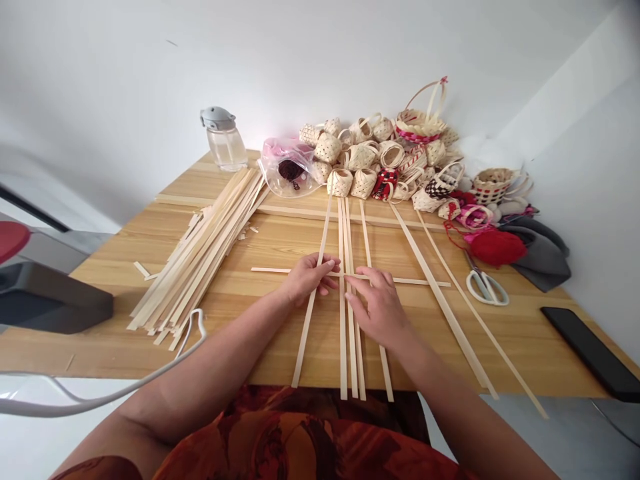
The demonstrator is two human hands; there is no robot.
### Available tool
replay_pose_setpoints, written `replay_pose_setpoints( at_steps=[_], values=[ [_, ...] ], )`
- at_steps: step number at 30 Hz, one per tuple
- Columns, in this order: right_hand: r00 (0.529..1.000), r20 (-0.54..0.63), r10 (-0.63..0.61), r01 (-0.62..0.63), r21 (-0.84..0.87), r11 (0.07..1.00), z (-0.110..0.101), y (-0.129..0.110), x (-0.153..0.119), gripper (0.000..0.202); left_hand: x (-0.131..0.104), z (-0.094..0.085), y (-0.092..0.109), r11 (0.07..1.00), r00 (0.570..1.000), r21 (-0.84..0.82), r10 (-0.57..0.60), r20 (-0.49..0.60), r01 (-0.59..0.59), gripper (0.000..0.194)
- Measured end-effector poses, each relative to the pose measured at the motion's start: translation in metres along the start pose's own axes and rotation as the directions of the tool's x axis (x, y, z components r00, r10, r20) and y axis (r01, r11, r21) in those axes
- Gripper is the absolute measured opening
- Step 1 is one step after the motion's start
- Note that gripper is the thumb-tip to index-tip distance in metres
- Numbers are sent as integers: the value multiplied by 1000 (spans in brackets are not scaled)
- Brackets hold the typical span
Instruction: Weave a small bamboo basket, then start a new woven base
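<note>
Several long pale wood strips [343, 333] lie lengthwise in front of me, one crosswise strip [420, 281] running across them. My left hand [311, 277] is closed, its thumb and curled fingers at the crosswise strip just left of the middle strips. A slanted lengthwise strip [303, 343] passes under that thumb. My right hand [379, 303] has its fingers apart, the fingertips touching the middle strips near the crossing. Beneath its wrist, another lengthwise strip [386, 373] reaches the table's front edge. The undersides of the fingers are hidden.
A thick bundle of strips [200, 253] lies left, near a water bottle [227, 143]. Small woven baskets [363, 157] are piled at the back beside a plastic bag [285, 160]. Scissors [487, 287], red yarn [497, 248] and a phone [590, 350] are right. A white cable [125, 393] crosses front left.
</note>
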State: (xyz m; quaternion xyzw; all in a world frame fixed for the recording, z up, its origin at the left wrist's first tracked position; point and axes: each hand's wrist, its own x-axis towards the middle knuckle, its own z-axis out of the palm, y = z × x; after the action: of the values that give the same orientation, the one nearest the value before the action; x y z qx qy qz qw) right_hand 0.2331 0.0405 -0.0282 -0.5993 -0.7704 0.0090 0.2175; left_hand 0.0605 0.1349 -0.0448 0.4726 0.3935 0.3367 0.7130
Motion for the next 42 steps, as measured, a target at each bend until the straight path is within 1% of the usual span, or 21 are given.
replay_pose_setpoints(
  at_steps=[5,10,15,20,29,34,42],
  values=[
    [997,59,42,-36,-92,995,3,16,30,41,-3,1,4,1000,999,3,-31,10,31,30],
    [991,111,73,-55,-156,986,11,15,42,42,-1,0,2,999,999,-1,-40,8,40,28],
    [987,133,86,-67,-140,988,17,14,45,41,2,-1,-2,999,999,2,-49,-4,49,29],
    [989,107,99,-85,-126,988,21,13,46,40,1,-2,-1,998,998,2,-56,0,56,30],
    [989,108,97,-84,-116,990,24,11,46,39,1,0,0,998,997,4,-68,-20,68,22],
    [991,100,90,-79,-106,991,23,12,46,39,2,-1,0,998,997,-2,-69,-22,69,23],
    [987,116,109,-95,-126,987,25,14,44,40,0,0,2,997,997,1,-77,-30,77,17]
  ],
)
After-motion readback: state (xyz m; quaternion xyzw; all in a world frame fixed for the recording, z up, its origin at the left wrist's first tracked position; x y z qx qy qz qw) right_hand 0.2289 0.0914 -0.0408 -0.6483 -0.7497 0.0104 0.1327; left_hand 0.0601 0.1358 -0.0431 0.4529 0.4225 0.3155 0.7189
